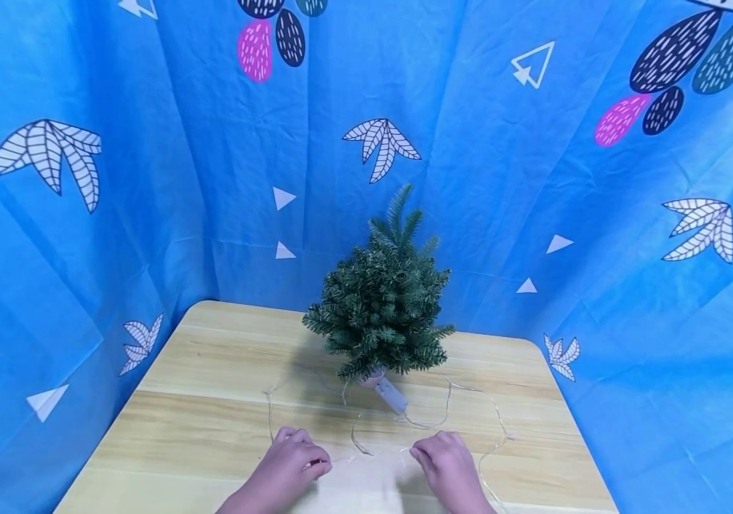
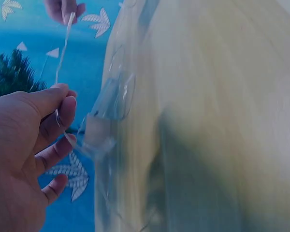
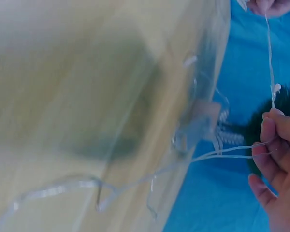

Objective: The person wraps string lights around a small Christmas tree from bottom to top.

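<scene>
L hand (image 1: 292,460), R hand (image 1: 448,464) apart, both pinching wire (image 2: 63,53) well in from tbl (image 1: 231,332) far edge.
Prob. light, limp, tangle-prone; hold by wire, not wht box (image 1: 392,395).

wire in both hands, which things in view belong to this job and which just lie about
In the job:
thin clear wire, pinched by the left hand and the right hand
pale box, likely: wire meets its near end

Not in use:
small green tree, untouched; whether it has a part is unclear
wood-grained table, only the support
blue patterned curtain, backdrop
</scene>
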### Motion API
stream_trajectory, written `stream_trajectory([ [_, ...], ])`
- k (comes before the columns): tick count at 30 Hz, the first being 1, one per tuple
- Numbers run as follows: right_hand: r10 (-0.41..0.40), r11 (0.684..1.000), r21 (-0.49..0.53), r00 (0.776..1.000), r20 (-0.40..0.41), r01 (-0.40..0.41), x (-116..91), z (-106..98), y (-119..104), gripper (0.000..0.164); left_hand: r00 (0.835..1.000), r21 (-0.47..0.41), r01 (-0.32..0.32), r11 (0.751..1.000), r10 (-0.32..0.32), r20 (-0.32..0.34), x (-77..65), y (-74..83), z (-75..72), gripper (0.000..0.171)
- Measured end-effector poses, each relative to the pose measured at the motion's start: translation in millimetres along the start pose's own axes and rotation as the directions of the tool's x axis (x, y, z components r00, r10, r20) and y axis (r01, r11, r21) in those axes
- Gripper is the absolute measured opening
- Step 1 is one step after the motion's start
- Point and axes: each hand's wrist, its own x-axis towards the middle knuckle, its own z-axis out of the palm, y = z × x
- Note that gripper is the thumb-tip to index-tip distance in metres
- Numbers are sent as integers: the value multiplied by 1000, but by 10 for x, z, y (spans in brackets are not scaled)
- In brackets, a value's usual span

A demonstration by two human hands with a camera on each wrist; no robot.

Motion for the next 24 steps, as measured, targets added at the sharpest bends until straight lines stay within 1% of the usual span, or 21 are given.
stream_trajectory([
  [4, 47, 998, -29, 998, -45, -48, 46, -138, 111, 13, 999, 10, 30, 999, -30, -31, -26, -63, -93, 7],
  [7, 59, 998, -22, 995, -81, -61, 78, -219, 183, 11, 998, 12, 37, 999, -36, -55, -30, -89, -144, 4],
  [11, 52, 999, -11, 991, -125, -54, 135, -289, 254, 6, 996, -1, 64, 998, -64, -62, -18, -106, -184, 5],
  [13, 63, 998, -6, 988, -144, -65, 167, -322, 285, 7, 995, -14, 83, 996, -84, -57, -9, -107, -199, 7],
  [15, 88, 996, -11, 984, -157, -91, 197, -366, 315, 8, 994, -21, 87, 996, -88, -59, -2, -109, -220, 8],
  [18, 124, 991, -27, 972, -197, -132, 241, -455, 378, 9, 994, -37, 80, 996, -82, -75, -3, -129, -276, 7],
  [20, 139, 987, -49, 962, -234, -154, 271, -529, 430, 8, 992, -45, 89, 995, -93, -87, -12, -157, -330, 4],
  [24, 152, 980, -78, 938, -310, -185, 332, -685, 547, 6, 984, -44, 146, 988, -150, -99, -19, -224, -474, 4],
])
